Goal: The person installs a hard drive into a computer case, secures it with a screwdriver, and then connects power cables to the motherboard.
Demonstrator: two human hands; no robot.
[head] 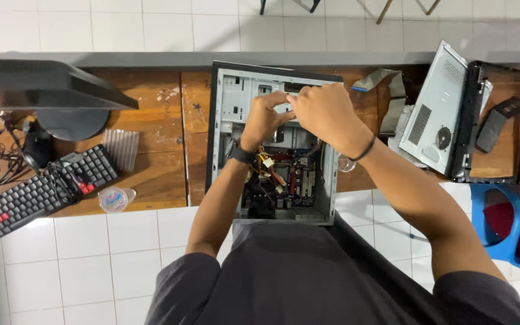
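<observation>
Got the open PC case lying on its side near the middle of the wooden tabletop, its bottom end hanging a bit over the near edge toward me. Both hands are up at the far end of the case, over the drive bay area. My left hand has its grip curled in, fingers pinched around something small by the metal bay, and my right hand is closed down right beside it, touching it. Honestly can't tell what exactly sits between the fingers, my own knuckles hide it. My take for doing this bit well: keep the wrists high so they don't drag on the bundle of wires lower down over the motherboard, and work with fingertips only, no yanking, since those bay edges look like thin sheet metal. Bracing one hand on the frame while the other does the fiddly part seems smart. The removed side panel is parked toward the right end of the tabletop, and the keyboard sits at the left near edge, both well out of the way.
</observation>
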